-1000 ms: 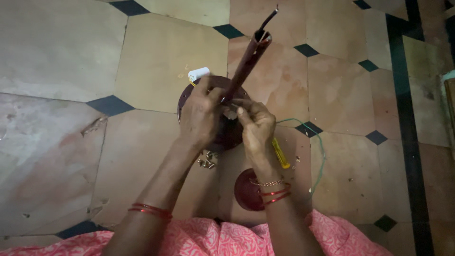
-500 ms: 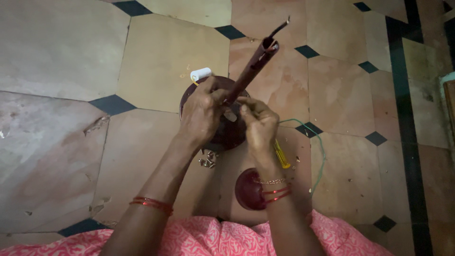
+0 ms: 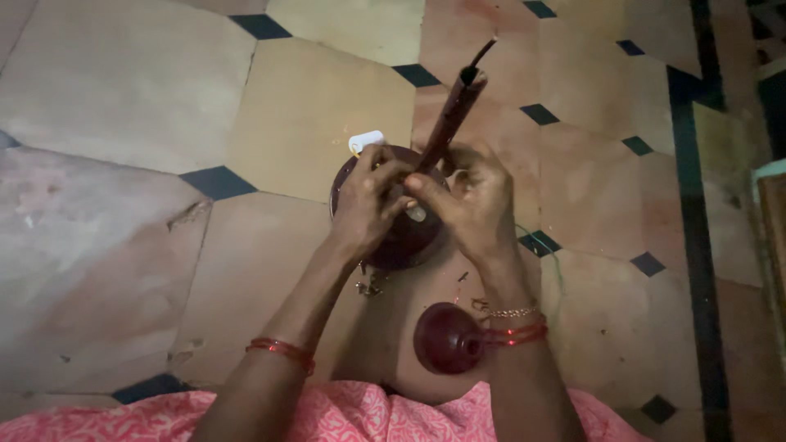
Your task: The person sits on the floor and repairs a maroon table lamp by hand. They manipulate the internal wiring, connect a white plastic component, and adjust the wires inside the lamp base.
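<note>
Both hands sit a little higher over the floor than half a second ago, and the dark red tube (image 3: 453, 119) they work on leans slightly more upright, its open top pointing away from the person. At its lower end the left hand (image 3: 368, 200) and the right hand (image 3: 475, 196) meet, fingertips pressed together on the tube's base and on a small pale piece (image 3: 417, 214) just under the thumbs. Each hand's fingers are curled in a pinch; whether the pale piece is held by one hand or both cannot be told. A thin dark wire (image 3: 483, 53) sticks out of the tube's far end. Directly beneath the grip lies a round dark red dome-shaped base (image 3: 405, 237) on the tiled floor (image 3: 123, 106). Just beyond the left fingers, a small white cylinder (image 3: 366, 142) rests at the dome's edge. Nearer the body, under the right wrist with its red bangles (image 3: 516, 334), sits a smaller dark red rounded cap (image 3: 446, 338). A green wire (image 3: 550, 260) trails beside the right wrist.
</note>
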